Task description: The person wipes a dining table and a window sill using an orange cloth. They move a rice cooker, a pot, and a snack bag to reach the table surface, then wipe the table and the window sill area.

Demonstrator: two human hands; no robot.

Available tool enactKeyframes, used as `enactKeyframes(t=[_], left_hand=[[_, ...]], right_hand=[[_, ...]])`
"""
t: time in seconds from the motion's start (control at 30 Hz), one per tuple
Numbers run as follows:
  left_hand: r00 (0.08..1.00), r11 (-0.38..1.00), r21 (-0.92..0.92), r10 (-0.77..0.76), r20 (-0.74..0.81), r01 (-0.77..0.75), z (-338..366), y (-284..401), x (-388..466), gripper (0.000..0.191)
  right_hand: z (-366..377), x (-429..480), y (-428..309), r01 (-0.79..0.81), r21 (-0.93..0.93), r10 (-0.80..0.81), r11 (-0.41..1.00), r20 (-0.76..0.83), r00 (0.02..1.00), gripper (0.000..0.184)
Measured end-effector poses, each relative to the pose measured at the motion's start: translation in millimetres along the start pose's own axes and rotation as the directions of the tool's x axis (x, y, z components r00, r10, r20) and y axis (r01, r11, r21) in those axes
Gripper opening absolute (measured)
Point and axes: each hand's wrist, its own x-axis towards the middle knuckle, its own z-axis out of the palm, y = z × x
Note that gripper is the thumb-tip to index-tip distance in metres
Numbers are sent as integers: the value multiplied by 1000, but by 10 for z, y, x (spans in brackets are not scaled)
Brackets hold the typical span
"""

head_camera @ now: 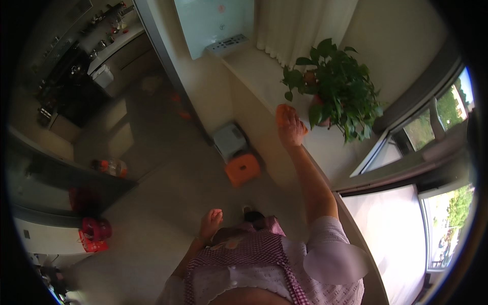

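My right hand [290, 131] reaches forward and presses an orange cloth [283, 114] on the edge of a pale window ledge [263, 80]. Just beyond the fingers stands a leafy potted plant [339, 87], its pot mostly hidden by leaves. Low in front of my body hangs my left hand [212, 222], fingers curled, with nothing visible in it. A checked apron [244, 248] covers my front.
Below the ledge, an orange plastic stool [243, 169] stands against a grey bin-like box [230, 140]. Open window panes [385, 152] lie at the right. A curtain [301, 26] hangs behind the plant. To the left, a doorway frame [171, 68] borders a kitchen counter [118, 45].
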Motion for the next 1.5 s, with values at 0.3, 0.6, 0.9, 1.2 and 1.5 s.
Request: enactKeyframes(t=[0.3, 0.6, 0.9, 1.2, 1.5], left_hand=[[1000, 999, -51, -3, 26, 4, -440, 432, 449, 37], [953, 961, -201, -229, -198, 189, -1596, -82, 850, 37], [991, 998, 66, 5, -134, 3, -2508, 377, 2269, 42], [997, 999, -25, 48, 57, -47, -2868, 658, 2974, 31], [904, 897, 142, -396, -160, 418, -3291, 400, 2609, 36]], right_hand=[[432, 934, -469, -46, -34, 54, 998, 293, 954, 63], [767, 1449, -473, -182, -319, 309, 930, 412, 857, 63], [1661, 2160, -1523, -220, -206, 269, 953, 251, 930, 63], [1841, 2277, -1297, -75, -25, 78, 997, 131, 988, 56], [2062, 3255, -1137, -321, 65, 309, 945, 148, 939, 34]])
